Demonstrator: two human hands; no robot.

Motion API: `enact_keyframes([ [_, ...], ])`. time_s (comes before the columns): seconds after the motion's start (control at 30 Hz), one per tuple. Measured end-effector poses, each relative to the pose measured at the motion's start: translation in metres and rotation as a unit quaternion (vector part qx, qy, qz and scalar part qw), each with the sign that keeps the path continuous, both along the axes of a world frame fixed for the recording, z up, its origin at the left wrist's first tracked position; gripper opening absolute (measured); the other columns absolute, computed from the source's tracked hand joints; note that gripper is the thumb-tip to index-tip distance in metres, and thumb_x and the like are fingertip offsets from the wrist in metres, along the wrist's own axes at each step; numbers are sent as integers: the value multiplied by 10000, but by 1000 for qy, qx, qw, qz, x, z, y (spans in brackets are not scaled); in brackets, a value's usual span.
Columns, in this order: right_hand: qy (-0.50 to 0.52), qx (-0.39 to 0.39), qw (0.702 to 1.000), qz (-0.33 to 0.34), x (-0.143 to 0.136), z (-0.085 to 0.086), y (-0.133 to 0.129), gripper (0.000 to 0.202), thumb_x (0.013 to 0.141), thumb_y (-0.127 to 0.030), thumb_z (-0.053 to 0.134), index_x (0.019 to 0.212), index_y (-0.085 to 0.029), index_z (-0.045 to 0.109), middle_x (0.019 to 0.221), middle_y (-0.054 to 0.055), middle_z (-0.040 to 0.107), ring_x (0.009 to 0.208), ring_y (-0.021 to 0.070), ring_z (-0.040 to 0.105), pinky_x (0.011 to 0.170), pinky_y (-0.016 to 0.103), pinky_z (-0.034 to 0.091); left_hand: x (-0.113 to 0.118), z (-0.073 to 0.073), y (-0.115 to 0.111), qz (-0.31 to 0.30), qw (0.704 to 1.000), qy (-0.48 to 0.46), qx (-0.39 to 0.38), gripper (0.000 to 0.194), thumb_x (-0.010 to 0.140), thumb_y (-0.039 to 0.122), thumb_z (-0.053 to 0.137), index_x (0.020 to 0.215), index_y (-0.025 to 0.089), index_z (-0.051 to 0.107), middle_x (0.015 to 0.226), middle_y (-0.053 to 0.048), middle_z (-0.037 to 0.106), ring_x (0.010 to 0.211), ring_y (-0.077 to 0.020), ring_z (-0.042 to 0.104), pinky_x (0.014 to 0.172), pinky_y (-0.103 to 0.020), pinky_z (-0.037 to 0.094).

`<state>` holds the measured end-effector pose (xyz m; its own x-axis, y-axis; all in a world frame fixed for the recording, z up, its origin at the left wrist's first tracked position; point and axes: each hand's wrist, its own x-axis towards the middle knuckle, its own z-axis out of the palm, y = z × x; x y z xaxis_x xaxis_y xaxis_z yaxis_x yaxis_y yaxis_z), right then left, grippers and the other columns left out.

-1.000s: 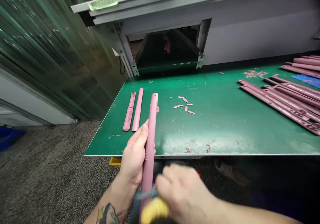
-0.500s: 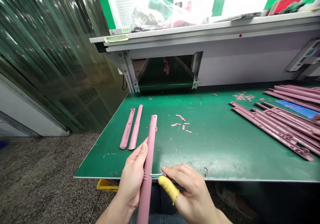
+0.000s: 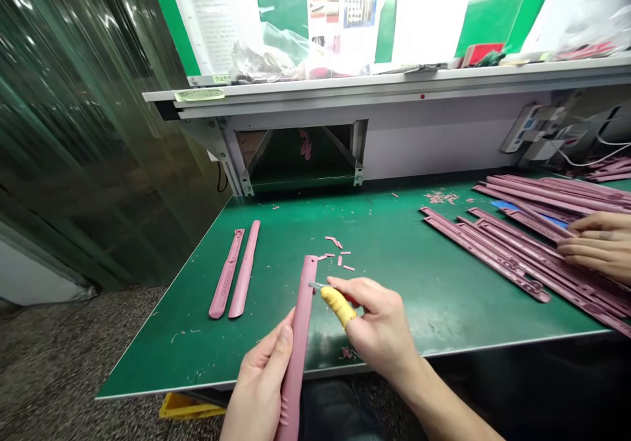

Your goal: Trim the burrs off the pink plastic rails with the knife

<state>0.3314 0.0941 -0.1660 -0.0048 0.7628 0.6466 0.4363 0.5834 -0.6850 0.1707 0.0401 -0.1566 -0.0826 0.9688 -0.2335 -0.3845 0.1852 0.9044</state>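
Note:
My left hand (image 3: 261, 378) is wrapped round a long pink plastic part (image 3: 302, 323). This part slants away from me over the table's front edge, with a small hole at its far end and short ridges near my fingers. In my right hand (image 3: 379, 319) is a small knife (image 3: 319, 286), its blade meeting the part's right edge near the far end. A bit of red handle shows; the rest is hidden by my fingers. A yellow finger cot (image 3: 338, 305) covers my right thumb. Two shorter pink parts (image 3: 245, 270) lie side by side to the left.
Small pink offcuts (image 3: 340, 260) and shavings lie on the green table (image 3: 384, 237). Many long pink parts (image 3: 486, 250) are piled at right, where another person's hand (image 3: 599, 244) rests. A shelf (image 3: 315, 92) crosses the back. A yellow bin (image 3: 190, 406) sits below the table.
The knife has moved from beside the ridges up to near the part's far end. My view has turned right, bringing more of the other person's hand into sight.

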Motion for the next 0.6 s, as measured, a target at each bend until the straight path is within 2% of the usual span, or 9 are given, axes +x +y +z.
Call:
enact_keyframes([
  [0.1, 54, -13, 998, -23, 11, 6, 13, 240, 878, -226, 573, 1089, -206, 686, 974, 59, 696, 855, 173, 625, 745, 281, 481, -3, -9, -6, -43, 998, -17, -44, 508, 730, 467, 713, 1163, 208, 663, 443, 50, 456, 385, -79, 418, 374, -166, 368],
  [0.2, 70, -51, 996, 4, 16, 7, 12, 279, 959, -282, 434, 1133, -210, 641, 835, 30, 651, 731, 139, 592, 659, 245, 463, -12, -20, -8, -69, 996, -33, -47, 631, 636, 398, 806, 1214, 254, 596, 521, 71, 467, 336, -14, 285, 325, -133, 246],
  [0.27, 30, -76, 996, 43, 13, 3, 5, 295, 980, -296, 377, 1090, -209, 636, 734, 5, 604, 639, 126, 548, 596, 228, 431, -19, -25, -6, -55, 997, -3, -46, 587, 626, 361, 812, 1163, 223, 616, 617, 41, 546, 349, -10, 334, 336, -137, 282],
  [0.37, -64, -82, 991, 87, 1, -7, -3, 283, 974, -358, 401, 977, -199, 636, 738, 9, 604, 648, 133, 542, 592, 231, 400, -24, -29, -1, -33, 997, 24, -69, 509, 675, 454, 750, 1081, 163, 653, 618, 21, 553, 393, -53, 434, 367, -168, 378],
  [0.5, -168, -26, 984, 54, -14, -11, 1, 466, 894, -605, 443, 947, -185, 639, 741, 28, 625, 613, 147, 535, 557, 243, 347, -18, -27, -3, -35, 995, 35, -91, 647, 639, 520, 758, 1180, 197, 609, 558, 39, 536, 343, -60, 396, 299, -165, 319],
  [0.6, -243, 10, 970, 20, -18, -6, 9, 540, 893, -654, 380, 850, -178, 632, 689, 31, 605, 604, 155, 528, 532, 250, 299, -15, -28, -7, -41, 995, 19, -90, 643, 657, 517, 750, 1205, 214, 605, 496, 48, 517, 325, -60, 387, 299, -154, 286],
])
